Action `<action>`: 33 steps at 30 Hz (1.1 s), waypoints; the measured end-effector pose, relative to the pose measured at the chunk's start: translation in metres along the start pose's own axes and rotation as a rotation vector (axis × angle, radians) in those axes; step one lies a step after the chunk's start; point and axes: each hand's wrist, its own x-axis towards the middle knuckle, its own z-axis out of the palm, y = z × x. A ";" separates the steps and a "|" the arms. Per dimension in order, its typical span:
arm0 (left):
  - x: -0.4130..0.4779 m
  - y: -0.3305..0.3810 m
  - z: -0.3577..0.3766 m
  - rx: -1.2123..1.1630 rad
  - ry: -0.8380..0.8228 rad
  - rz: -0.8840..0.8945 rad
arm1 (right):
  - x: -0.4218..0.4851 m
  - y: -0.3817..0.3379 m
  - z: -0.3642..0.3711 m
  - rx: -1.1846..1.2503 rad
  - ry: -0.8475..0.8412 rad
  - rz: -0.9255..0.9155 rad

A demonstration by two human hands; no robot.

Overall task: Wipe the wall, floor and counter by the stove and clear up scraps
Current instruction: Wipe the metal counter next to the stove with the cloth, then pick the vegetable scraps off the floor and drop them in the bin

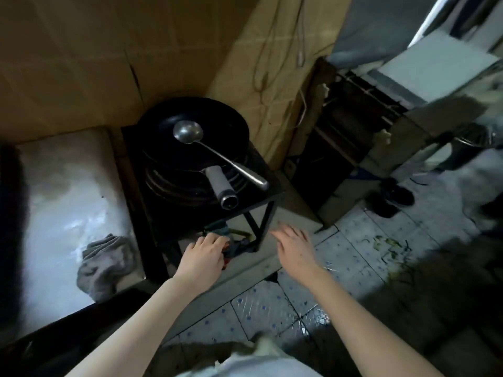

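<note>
The left hand [205, 253] is reached beneath the black stove stand [258, 197], its fingers curled on a dark bundle [239, 244]. What the bundle is cannot be made out, as much of it is hidden by the hand and the frame. The right hand [294, 244] is held released, fingers spread and blurred. A grey cloth [104, 265] is left crumpled on the steel table [62, 186]. Green scraps [386, 246] are scattered on the tiled floor [272, 303], partly lost in shadow. A ladle [190, 133] is laid in the wok [160, 123].
</note>
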 end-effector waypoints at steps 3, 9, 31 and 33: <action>0.022 0.041 0.008 0.024 -0.050 0.085 | -0.017 0.040 -0.011 0.002 0.027 0.090; 0.066 0.116 0.010 0.126 -0.079 0.244 | -0.052 0.114 -0.033 0.013 0.101 0.263; 0.195 0.356 0.047 0.325 -0.230 0.732 | -0.161 0.285 -0.085 0.148 0.249 0.812; 0.204 0.370 0.051 0.327 -0.243 0.763 | -0.163 0.292 -0.088 0.156 0.261 0.849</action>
